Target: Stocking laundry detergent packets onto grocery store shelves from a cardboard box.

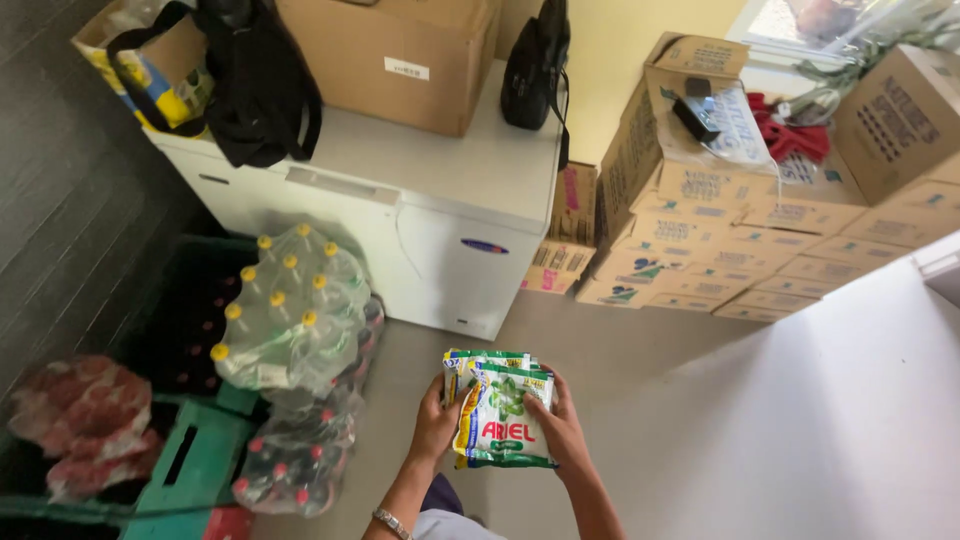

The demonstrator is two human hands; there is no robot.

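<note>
Holding a small stack of soft green and white plastic soap packets [497, 412] up over the grey floor [610, 350], near the front of the white chest freezer [440, 215]. Left hand [433, 425] and right hand [562, 432] both closed on the stack's sides. Probably light, floppy and slippery, so best gripped at both edges. Three or four packets, hard to count. Two hands
</note>
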